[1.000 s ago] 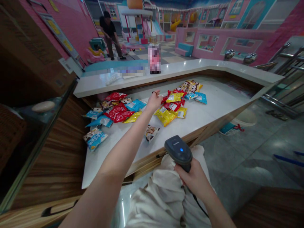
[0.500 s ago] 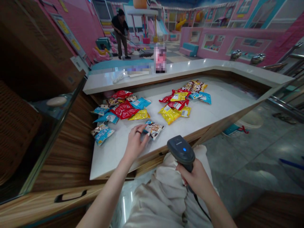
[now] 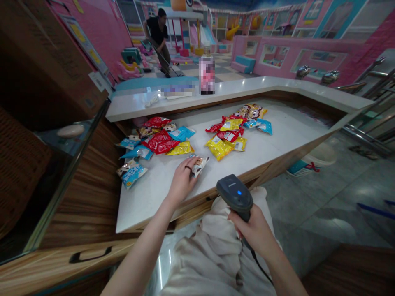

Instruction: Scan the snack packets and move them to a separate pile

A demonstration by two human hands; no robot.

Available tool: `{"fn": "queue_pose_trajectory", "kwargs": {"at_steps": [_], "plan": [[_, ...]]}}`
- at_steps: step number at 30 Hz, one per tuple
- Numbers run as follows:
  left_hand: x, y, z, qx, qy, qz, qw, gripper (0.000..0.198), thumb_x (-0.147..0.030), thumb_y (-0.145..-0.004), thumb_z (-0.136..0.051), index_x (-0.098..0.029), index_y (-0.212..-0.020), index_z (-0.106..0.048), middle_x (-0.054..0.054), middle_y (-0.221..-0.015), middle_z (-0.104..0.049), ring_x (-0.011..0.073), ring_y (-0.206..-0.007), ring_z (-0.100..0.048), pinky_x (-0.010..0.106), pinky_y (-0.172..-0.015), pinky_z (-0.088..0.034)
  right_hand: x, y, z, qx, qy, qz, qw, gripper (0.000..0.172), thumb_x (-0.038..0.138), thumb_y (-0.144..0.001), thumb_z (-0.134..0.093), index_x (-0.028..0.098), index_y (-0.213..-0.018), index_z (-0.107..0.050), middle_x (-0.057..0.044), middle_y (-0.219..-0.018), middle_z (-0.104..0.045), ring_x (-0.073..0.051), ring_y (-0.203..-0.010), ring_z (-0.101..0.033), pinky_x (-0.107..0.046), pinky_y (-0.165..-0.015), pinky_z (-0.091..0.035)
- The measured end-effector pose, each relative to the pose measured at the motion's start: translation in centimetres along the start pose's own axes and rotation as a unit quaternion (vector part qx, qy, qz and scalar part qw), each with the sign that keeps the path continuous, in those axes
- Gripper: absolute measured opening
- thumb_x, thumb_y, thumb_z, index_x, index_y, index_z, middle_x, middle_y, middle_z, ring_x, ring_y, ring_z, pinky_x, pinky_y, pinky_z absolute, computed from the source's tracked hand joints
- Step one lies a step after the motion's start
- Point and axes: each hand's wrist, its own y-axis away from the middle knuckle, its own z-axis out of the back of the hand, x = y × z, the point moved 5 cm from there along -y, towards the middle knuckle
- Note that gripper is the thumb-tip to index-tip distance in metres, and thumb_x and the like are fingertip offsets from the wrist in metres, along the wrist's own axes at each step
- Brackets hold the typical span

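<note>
A small snack packet (image 3: 201, 166) with a white-and-brown print lies on the white bench (image 3: 145, 209), near its front edge and between two heaps of packets, with one end tucked under the person's left hand (image 3: 182, 181). The grip of that hand looks loose: the fingers (image 3: 191, 163) lie over the packet, and from here I can't tell whether they are clamped on it or only resting there. A ring (image 3: 188, 168) sits on one finger. I'd judge the step in hand to be taking up this one packet, and the fingers would seem to need closing around it before it can leave the bench.

The right hand (image 3: 253, 233) is wrapped firmly round the handle of a dark corded barcode scanner (image 3: 234, 193), whose blue light is on. It is held just above a crumpled heap of off-white fabric (image 3: 212, 255) by the bench's near edge.

Red, yellow and blue packets make up the left heap (image 3: 156, 144) and the right heap (image 3: 226, 135), both clear of the hands. Beyond them, a raised white counter (image 3: 247, 85) carries a pixelated upright item (image 3: 206, 75). Farther off, a person (image 3: 158, 31) leans over a long pole in a pink play area.
</note>
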Motion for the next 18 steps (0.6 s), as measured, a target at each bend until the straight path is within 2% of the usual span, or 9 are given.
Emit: {"fn": "queue_pose_trajectory", "kwargs": {"at_steps": [2, 4, 6, 9, 10, 12, 14, 15, 18], "plan": [[0.0, 0.0, 0.4, -0.060, 0.132, 0.061, 0.988, 0.054, -0.031, -0.089, -0.064, -0.023, -0.140, -0.049, 0.011, -0.140, -0.057, 0.0255, -0.129, -0.053, 0.044, -0.112, -0.038, 0.1, 0.0, -0.1, 0.000, 0.002, 0.002, 1.000, 0.013, 0.030, -0.082, -0.063, 0.017, -0.082, -0.060, 0.007, -0.047, -0.052, -0.012, -0.038, -0.051, -0.021, -0.039, -0.040], [0.1, 0.1, 0.6, -0.118, 0.283, 0.131, 0.943, 0.048, -0.037, -0.087, -0.067, -0.023, -0.131, -0.054, 0.009, -0.132, -0.062, 0.0224, -0.120, -0.059, 0.039, -0.105, -0.045, 0.2, 0.0, -0.2, 0.001, 0.004, 0.003, 1.000, 0.013, 0.029, -0.082, -0.063, 0.017, -0.081, -0.060, 0.007, -0.047, -0.052, -0.012, -0.038, -0.051, -0.021, -0.040, -0.041], [0.1, 0.2, 0.4, -0.155, 0.424, 0.201, 0.869, 0.041, -0.040, -0.084, -0.070, -0.022, -0.120, -0.059, 0.007, -0.121, -0.066, 0.0192, -0.108, -0.063, 0.033, -0.096, -0.050, 0.4, 0.0, -0.2, -0.001, 0.005, 0.004, 1.000, 0.012, 0.029, -0.081, -0.063, 0.018, -0.080, -0.059, 0.007, -0.047, -0.052, -0.012, -0.038, -0.051, -0.021, -0.040, -0.041], [-0.3, 0.4, -0.4, -0.157, 0.570, 0.309, 0.744, 0.032, -0.042, -0.081, -0.073, -0.018, -0.102, -0.064, 0.004, -0.096, -0.070, 0.0156, -0.085, -0.067, 0.029, -0.081, -0.055, 0.6, 0.1, -0.2, -0.004, 0.004, 0.003, 1.000, 0.012, 0.028, -0.080, -0.064, 0.018, -0.079, -0.059, 0.007, -0.046, -0.052, -0.012, -0.038, -0.051, -0.021, -0.039, -0.040], [-0.6, 0.5, -0.7, -0.151, 0.598, 0.338, 0.711, 0.029, -0.041, -0.082, -0.072, -0.018, -0.097, -0.064, 0.003, -0.088, -0.070, 0.0149, -0.078, -0.067, 0.028, -0.077, -0.056, 0.7, 0.1, -0.2, -0.004, 0.003, 0.004, 1.000, 0.012, 0.029, -0.080, -0.064, 0.018, -0.079, -0.059, 0.007, -0.046, -0.052, -0.012, -0.037, -0.051, -0.021, -0.039, -0.040], [-1.2, 0.7, -1.0, -0.143, 0.633, 0.375, 0.662, 0.022, -0.040, -0.085, -0.068, -0.018, -0.090, -0.064, 0.001, -0.077, -0.068, 0.0136, -0.069, -0.066, 0.028, -0.072, -0.058, 1.0, 0.1, -0.2, -0.003, 0.003, 0.008, 1.000, 0.012, 0.029, -0.081, -0.064, 0.018, -0.080, -0.060, 0.007, -0.045, -0.052, -0.012, -0.037, -0.051, -0.021, -0.039, -0.040], [-1.8, 0.9, -1.3, -0.142, 0.652, 0.390, 0.635, 0.021, -0.040, -0.089, -0.065, -0.019, -0.091, -0.065, 0.000, -0.075, -0.068, 0.0132, -0.065, -0.067, 0.029, -0.072, -0.060, 1.2, 0.0, -0.3, -0.002, 0.000, 0.012, 1.000, 0.011, 0.028, -0.082, -0.064, 0.018, -0.081, -0.060, 0.007, -0.045, -0.051, -0.013, -0.038, -0.051, -0.021, -0.040, -0.040], [-2.0, 1.0, -1.5, -0.139, 0.653, 0.394, 0.632, 0.022, -0.041, -0.089, -0.064, -0.019, -0.093, -0.066, 0.001, -0.077, -0.069, 0.0136, -0.066, -0.068, 0.030, -0.073, -0.060, 1.3, 0.0, -0.3, -0.001, -0.002, 0.013, 1.000, 0.010, 0.028, -0.082, -0.064, 0.018, -0.081, -0.060, 0.008, -0.044, -0.051, -0.013, -0.038, -0.050, -0.021, -0.040, -0.040], [-2.2, 1.4, -1.9, -0.132, 0.620, 0.393, 0.666, 0.031, -0.040, -0.085, -0.071, -0.019, -0.106, -0.067, 0.005, -0.093, -0.074, 0.0163, -0.075, -0.072, 0.031, -0.075, -0.061, 1.3, 0.0, -0.5, 0.004, -0.004, 0.021, 1.000, 0.008, 0.026, -0.083, -0.063, 0.019, -0.081, -0.061, 0.008, -0.044, -0.050, -0.012, -0.038, -0.049, -0.021, -0.039, -0.040]]}}
